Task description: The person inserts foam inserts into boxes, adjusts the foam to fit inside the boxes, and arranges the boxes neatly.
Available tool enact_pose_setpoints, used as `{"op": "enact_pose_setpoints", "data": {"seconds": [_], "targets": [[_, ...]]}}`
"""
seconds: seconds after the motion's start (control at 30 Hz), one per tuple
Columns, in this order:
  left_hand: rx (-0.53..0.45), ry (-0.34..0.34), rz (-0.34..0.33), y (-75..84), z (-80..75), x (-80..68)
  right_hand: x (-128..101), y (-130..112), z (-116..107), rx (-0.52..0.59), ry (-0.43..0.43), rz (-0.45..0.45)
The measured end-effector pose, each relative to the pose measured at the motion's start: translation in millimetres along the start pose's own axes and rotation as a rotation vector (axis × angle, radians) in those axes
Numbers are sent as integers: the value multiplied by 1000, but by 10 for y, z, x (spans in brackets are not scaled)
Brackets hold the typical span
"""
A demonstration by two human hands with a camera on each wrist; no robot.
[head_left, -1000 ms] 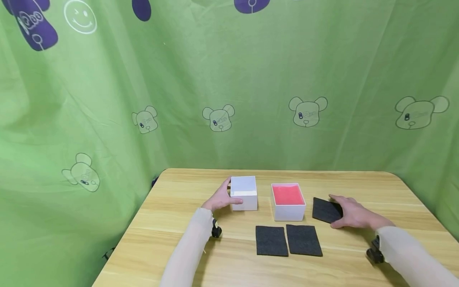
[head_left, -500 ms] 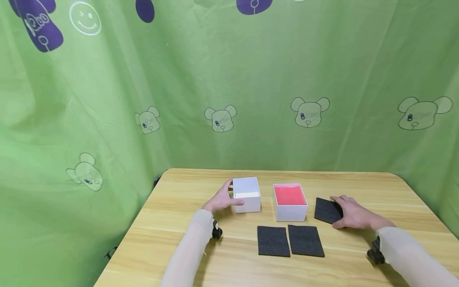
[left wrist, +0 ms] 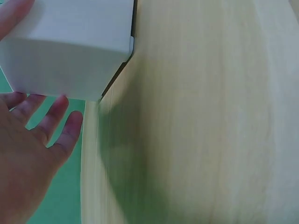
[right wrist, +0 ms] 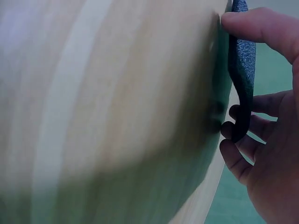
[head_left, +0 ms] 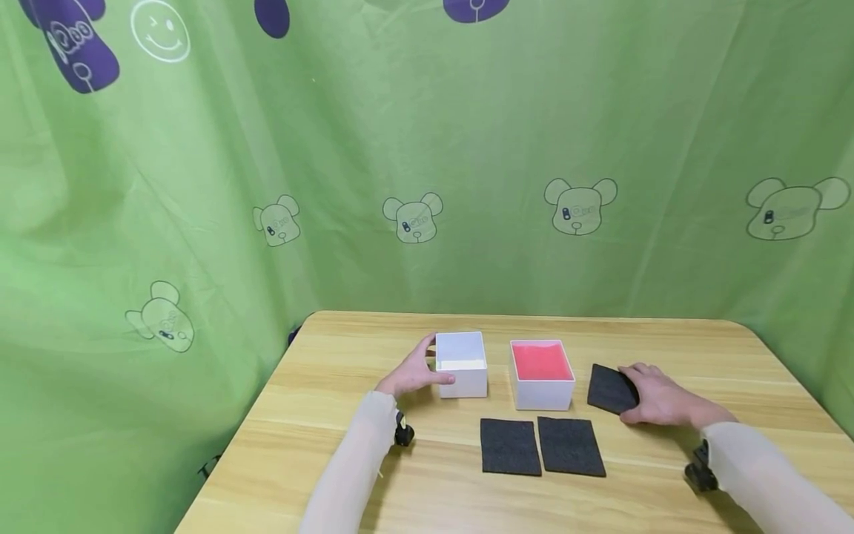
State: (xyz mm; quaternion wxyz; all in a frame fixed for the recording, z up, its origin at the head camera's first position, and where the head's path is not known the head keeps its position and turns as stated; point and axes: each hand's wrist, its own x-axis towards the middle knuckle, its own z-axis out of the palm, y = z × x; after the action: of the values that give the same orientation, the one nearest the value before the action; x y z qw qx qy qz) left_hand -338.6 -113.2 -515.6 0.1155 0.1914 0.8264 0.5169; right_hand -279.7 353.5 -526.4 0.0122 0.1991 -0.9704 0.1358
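Note:
My left hand [head_left: 415,372] grips an open-topped white box [head_left: 463,384] from its left side, thumb across the near wall. In the left wrist view the fingertips touch one wall of the white box [left wrist: 65,65]. My right hand [head_left: 660,398] pinches a black square pad [head_left: 610,389] by its right part. In the right wrist view the black pad [right wrist: 245,56] bends between the thumb above and curled fingers below. Between the hands stands a second white box [head_left: 543,396] with a red sheet [head_left: 542,362] inside, just right of the gripped box.
Two more black square pads, a left one [head_left: 511,447] and a right one [head_left: 571,446], lie side by side in front of the boxes. All of it is on a wooden table [head_left: 427,475]. A green curtain [head_left: 494,252] hangs behind.
The gripped white box has shifted slightly right and nearer, with the left hand on it. The right hand keeps its hold on the pad almost in place. The head view has moved slightly.

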Motion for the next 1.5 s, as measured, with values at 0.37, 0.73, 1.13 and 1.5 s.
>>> {"op": "enact_pose_setpoints", "data": {"seconds": [0.37, 0.73, 1.13, 1.5], "targets": [[33, -12, 1, -28, 14, -43, -3, -101, -253, 100, 27, 18], [25, -18, 16, 1, -14, -105, 120, -343, -597, 141, 81, -20], [50, -21, 34, -29, 0, -127, 333, -817, -794, 122, 115, -129], [19, -26, 33, -46, -9, -130, 589, -1188, -809, 109, 73, -147]]}}
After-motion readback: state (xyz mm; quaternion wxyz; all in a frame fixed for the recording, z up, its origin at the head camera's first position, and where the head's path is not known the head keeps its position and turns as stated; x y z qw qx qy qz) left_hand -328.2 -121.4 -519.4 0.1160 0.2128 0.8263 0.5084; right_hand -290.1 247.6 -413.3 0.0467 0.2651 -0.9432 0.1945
